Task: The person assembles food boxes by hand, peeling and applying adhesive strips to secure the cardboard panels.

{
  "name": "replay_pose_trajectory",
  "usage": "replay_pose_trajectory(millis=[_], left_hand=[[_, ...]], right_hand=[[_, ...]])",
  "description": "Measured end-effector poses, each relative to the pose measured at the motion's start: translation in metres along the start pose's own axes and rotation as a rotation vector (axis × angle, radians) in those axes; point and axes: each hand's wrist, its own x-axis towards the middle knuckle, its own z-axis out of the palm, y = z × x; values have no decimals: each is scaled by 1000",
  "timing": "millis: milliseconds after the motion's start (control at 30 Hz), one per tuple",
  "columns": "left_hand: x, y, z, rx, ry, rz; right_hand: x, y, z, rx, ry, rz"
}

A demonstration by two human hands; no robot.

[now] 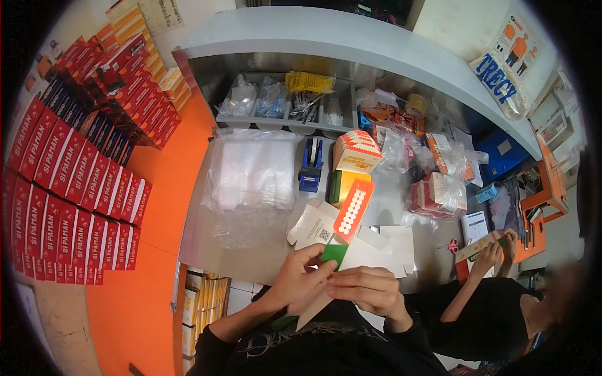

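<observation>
Between my two hands is a partly folded cardboard box [352, 210], orange with white dots at its far end, green lower down, with a plain pale inner side near me. My left hand [304, 279] grips its green part from the left, thumb on top. The fingers of my right hand [367, 291] are closed on its right edge, close to the left thumb. Just beyond lie unfolded white and grey cartons [392, 247]. A stack of orange, white and yellow boxes [356, 153] stands behind them; my hands cover the box's middle.
A blue tape dispenser [311, 164] and clear plastic bags [254, 169] lie ahead on the left. A divided grey tray [273, 125] stands behind. Bagged goods [439, 194] and pink scissors [450, 245] are rightward. At right, a co-worker's hands [492, 257] hold another carton. Red boxes [69, 207] are piled left.
</observation>
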Motion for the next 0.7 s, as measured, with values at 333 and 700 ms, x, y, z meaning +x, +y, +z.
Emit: replay_pose_trajectory(millis=[333, 700], left_hand=[[-20, 31, 10, 257, -31, 195], [-14, 21, -8, -91, -280, -15]], right_hand=[[-6, -6, 0, -210, 235, 109], [-11, 1, 3, -127, 99, 169]])
